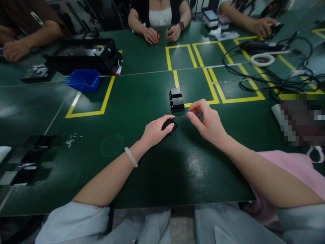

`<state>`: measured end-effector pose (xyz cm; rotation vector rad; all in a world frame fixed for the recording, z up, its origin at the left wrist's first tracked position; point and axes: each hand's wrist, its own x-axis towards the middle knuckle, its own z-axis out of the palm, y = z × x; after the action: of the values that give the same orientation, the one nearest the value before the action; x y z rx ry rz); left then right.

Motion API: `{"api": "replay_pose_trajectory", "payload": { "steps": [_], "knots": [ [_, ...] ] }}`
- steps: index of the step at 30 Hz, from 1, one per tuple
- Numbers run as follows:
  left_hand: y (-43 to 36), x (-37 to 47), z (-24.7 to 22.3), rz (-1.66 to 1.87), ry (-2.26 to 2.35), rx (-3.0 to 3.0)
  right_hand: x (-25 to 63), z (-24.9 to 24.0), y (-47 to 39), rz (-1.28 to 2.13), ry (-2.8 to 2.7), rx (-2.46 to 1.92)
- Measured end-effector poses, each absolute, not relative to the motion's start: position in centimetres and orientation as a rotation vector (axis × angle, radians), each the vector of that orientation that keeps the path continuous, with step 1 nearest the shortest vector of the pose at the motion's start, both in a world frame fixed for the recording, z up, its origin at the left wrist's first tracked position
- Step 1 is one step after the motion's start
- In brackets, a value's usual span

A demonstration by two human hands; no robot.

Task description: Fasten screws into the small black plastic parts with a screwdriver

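Note:
On the green table [203, 176], my left hand [157, 129] is closed around a small black box-like part [172, 127]. My right hand [207, 122] grips a screwdriver [199, 114] by its purplish handle. Its thin metal shaft points left, and the tip meets the edge of the black part near my left fingertips. Just beyond my hands stand two black blocks [177, 99] with grey tops, one behind the other. Small bright screw-like bits show at their sides. The underside of the held part is hidden by my left hand.
Small screws [70, 140] lie scattered to the left, with black flat parts [34, 154] beyond them. A blue bin [85, 80] sits before stacked black trays [86, 56]. Black cables [254, 81] coil at right. Co-workers' hands [151, 35] rest across the table. Pink cloth [286, 166] hangs by my right arm.

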<state>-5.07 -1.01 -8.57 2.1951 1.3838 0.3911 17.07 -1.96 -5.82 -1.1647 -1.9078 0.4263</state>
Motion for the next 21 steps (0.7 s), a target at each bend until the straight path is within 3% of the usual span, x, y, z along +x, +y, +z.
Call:
{"api": "replay_pose_trajectory", "payload": {
  "steps": [21],
  "knots": [
    [-0.99, -5.09, -8.62, 0.400, 1.384, 2.191, 17.05, -5.98, -2.00, 0.434, -1.897, -1.188]
  ]
}}
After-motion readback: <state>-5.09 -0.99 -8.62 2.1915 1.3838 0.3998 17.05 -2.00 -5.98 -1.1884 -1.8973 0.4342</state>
